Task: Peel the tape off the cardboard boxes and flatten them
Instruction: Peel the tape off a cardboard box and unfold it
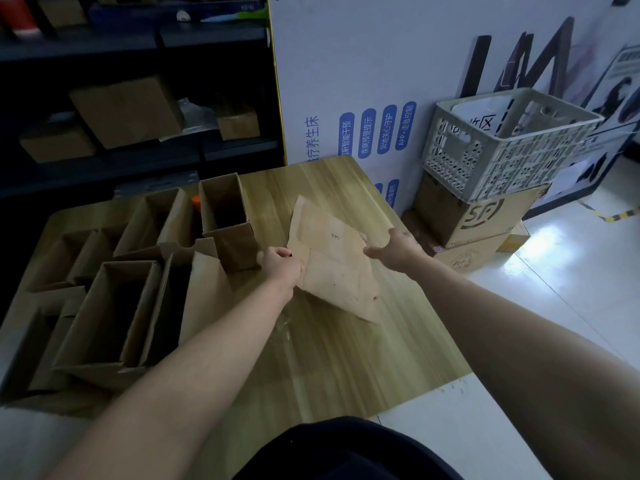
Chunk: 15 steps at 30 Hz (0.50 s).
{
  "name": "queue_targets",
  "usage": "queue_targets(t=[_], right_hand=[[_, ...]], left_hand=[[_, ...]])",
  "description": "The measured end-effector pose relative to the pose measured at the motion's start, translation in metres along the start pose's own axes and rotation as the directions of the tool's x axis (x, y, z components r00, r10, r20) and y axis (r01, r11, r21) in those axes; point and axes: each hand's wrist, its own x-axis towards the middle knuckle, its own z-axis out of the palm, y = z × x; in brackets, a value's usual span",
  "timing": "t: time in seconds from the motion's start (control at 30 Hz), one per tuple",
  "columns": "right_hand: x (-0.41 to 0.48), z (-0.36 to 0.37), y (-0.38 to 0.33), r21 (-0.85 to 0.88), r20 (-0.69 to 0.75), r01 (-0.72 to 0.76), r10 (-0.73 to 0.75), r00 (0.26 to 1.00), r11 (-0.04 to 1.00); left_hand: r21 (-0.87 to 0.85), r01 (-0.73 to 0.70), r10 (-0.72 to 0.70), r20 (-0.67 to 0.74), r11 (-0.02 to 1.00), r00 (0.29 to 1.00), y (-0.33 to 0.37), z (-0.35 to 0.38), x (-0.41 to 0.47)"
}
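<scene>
Boxes (107,313) stand open and upright along the left side of the desk (329,358), packed close together, flaps up, the nearest one close to the desk's front edge. To their right, under the left forearm, a crumpled scrap of what looks like clear tape (283,323) lies on the wood. Just beyond it is the flat box (336,265), collapsed to one creased sheet and turned cornerwise over the middle of the desk; whether it rests on the wood or is lifted off it cannot be told. The left hand (278,265) grips its left edge with curled fingers, and the right hand (398,245) holds the right corner, fingers reaching in over the cardboard. Just left of the left hand stands a tall box (221,202), open at the top, with an orange thing (196,201) partly hidden behind it. Farther back, a dark shelf (225,150) carries more cartons (128,112). Right of it, a white panel (346,64) with blue labels stands against the desk's far edge. On the floor (571,271) at the right, a grey crate (502,143) sits on stacked brown parcels (485,216).
</scene>
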Motion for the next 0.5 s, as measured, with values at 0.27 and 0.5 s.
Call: queue_targets(t=[0.27, 0.5], right_hand=[[-0.009, 0.021, -0.006, -0.220, 0.221, 0.220, -0.171, 0.960, 0.951], [0.000, 0.054, 0.013, -0.479, 0.272, 0.392, -0.292, 0.917, 0.786]], left_hand=[[0.019, 0.213, -0.213, 0.015, 0.977, 0.977, -0.022, 0.018, 0.012], [-0.096, 0.312, -0.297, 0.141, 0.945, 0.944, -0.038, 0.031, 0.011]])
